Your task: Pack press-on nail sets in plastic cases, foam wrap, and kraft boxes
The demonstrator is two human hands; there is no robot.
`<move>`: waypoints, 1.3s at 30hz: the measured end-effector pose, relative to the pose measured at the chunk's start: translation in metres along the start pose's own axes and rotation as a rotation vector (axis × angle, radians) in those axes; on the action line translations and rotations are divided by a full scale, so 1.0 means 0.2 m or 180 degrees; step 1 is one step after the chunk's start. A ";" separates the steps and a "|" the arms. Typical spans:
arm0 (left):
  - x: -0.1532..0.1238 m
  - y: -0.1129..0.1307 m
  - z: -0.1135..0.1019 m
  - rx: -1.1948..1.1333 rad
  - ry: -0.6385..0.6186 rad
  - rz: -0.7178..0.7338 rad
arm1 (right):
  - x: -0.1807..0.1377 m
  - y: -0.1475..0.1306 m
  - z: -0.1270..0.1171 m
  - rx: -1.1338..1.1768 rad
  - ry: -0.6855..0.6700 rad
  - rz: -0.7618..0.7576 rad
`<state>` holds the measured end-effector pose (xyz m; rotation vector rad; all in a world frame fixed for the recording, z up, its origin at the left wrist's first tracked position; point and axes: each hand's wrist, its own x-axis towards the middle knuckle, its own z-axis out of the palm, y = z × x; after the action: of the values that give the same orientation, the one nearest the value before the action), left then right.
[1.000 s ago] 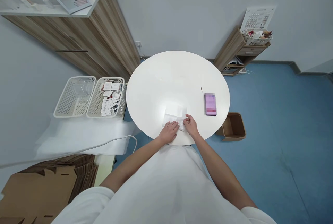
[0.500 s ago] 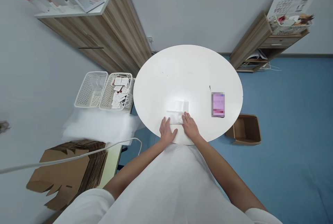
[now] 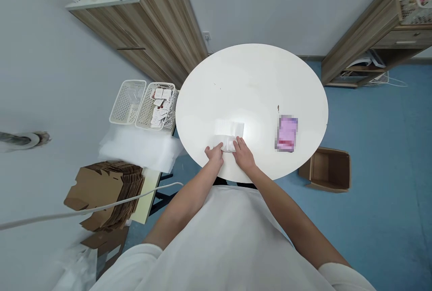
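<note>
Two hands on one white sheet (image 3: 230, 128), near the front edge of the round table (image 3: 253, 70). The left hand (image 3: 213, 153) has its fingers curled in at the sheet's near-left corner. It looks like a pinch on a turned-up edge, though it's too small to be sure. The right hand (image 3: 243, 156) lies flat, fingers loose and spread on the near-right corner, probably pinning the sheet so it can't slide on the slick top. A pink pack (image 3: 286, 133) sits well off to the right, clear of both hands. Two baskets (image 3: 126, 102) stand just left of the table, one holding small cards. An open box (image 3: 329, 169) is on the floor.
</note>
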<state>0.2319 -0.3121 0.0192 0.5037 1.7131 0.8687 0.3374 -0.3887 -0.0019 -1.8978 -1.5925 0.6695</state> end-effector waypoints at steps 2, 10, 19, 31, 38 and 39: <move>-0.02 0.02 0.00 0.0002 -0.0134 -0.0005 | 0.01 0.00 -0.02 -0.0101 0.0001 -0.0076; -0.14 0.00 -0.02 0.2368 -0.1425 0.1874 | 0.07 0.01 -0.08 0.0026 -0.0072 -0.0132; -0.21 -0.02 -0.02 0.4822 -0.1767 0.3450 | 0.13 0.06 -0.17 0.0937 -0.0356 0.0363; -0.10 0.08 -0.15 0.4329 -0.2237 0.3959 | 0.22 -0.02 -0.09 0.0459 0.0621 0.0904; 0.06 0.13 -0.14 0.4926 -0.2803 0.4676 | 0.16 -0.05 -0.07 0.0323 0.0742 0.0791; 0.07 0.12 -0.14 0.4953 -0.2782 0.4691 | 0.15 -0.05 -0.07 0.0332 0.0685 0.0727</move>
<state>0.1987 -0.2950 0.0334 2.8255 0.5921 -0.1531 0.3445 -0.3596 0.0148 -2.0164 -1.1979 0.6053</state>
